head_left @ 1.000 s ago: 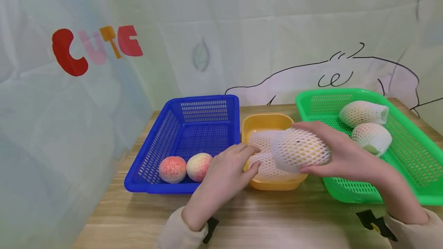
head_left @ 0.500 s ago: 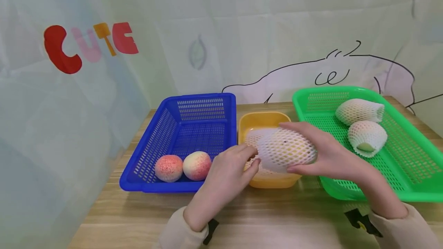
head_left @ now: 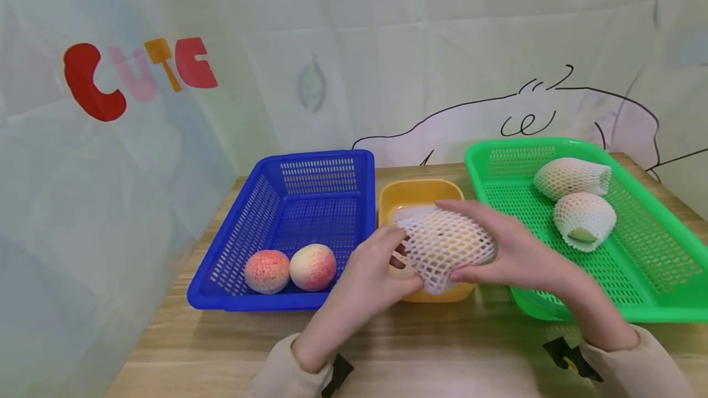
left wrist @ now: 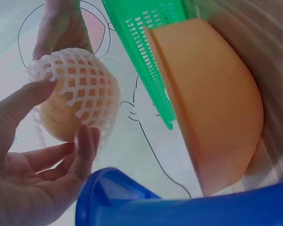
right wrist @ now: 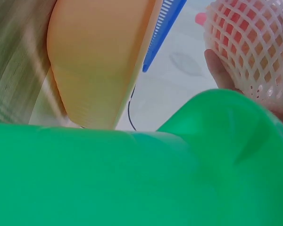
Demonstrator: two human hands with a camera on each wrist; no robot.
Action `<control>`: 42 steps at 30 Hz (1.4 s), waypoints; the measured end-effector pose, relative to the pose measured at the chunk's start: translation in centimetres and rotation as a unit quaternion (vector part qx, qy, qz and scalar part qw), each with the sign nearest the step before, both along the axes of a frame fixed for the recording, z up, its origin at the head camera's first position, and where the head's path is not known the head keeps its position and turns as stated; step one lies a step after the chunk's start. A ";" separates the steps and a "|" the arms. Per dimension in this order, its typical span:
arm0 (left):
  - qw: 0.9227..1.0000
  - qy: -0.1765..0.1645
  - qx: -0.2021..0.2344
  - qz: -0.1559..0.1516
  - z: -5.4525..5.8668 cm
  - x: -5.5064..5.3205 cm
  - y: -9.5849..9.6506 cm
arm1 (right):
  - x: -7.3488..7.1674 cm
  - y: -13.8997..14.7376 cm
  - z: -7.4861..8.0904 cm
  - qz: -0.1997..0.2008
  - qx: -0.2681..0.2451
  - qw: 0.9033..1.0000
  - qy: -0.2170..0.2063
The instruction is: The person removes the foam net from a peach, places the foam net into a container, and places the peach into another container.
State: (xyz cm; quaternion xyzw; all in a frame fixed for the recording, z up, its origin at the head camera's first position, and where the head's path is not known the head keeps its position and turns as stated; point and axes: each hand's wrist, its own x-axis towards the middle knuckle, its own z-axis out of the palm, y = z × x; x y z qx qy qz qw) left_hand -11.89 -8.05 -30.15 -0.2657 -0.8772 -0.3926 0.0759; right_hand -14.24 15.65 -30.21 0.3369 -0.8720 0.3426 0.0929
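A yellowish round fruit (left wrist: 61,115) sits in a white foam net (head_left: 442,244), held above the yellow bin. My right hand (head_left: 500,247) grips the netted fruit from the right, thumb below and fingers on top. At the net's left end, the fingers of my left hand (head_left: 376,272) pinch its loose edge. The left wrist view shows the thumb and fingertips at the net's opening, with the bare fruit between them. In the right wrist view the foam net (right wrist: 254,47) covers the fruit, and the right hand shows only in part.
Two pink-and-cream peaches (head_left: 313,267) lie in the blue basket (head_left: 221,226) at left. The yellow bin (head_left: 423,188) in the middle has foam netting in it. Two netted fruits (head_left: 585,221) lie in the green basket (head_left: 652,263) at right. A printed cloth (head_left: 387,78) hangs behind.
The right hand has brought the netted fruit left to the left hand. The net's left end, which hung loose, is now spread and pinched by the left fingers.
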 end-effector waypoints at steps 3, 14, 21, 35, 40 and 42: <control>1.000 -0.005 -0.011 0.001 -0.1 0.0 0.2 | 0.0 -0.1 -0.1 0.006 -0.006 1.000 -0.001; 0.998 0.023 -0.056 0.032 -0.3 0.0 0.3 | 0.2 -0.5 -0.2 0.006 -0.013 1.000 -0.009; 0.997 0.006 -0.059 0.039 -0.2 -0.1 0.3 | 0.4 -0.6 -0.1 0.004 -0.010 1.000 -0.008; 0.998 0.017 -0.059 0.033 0.1 0.0 0.0 | 0.6 -0.4 0.3 0.000 -0.009 1.000 0.008; 0.997 0.021 -0.062 0.036 0.2 0.0 0.0 | 0.6 -0.4 0.3 -0.003 -0.007 1.000 0.024; 0.997 0.020 -0.063 0.038 0.3 0.1 -0.1 | 0.6 -0.4 0.3 -0.002 -0.010 1.000 0.028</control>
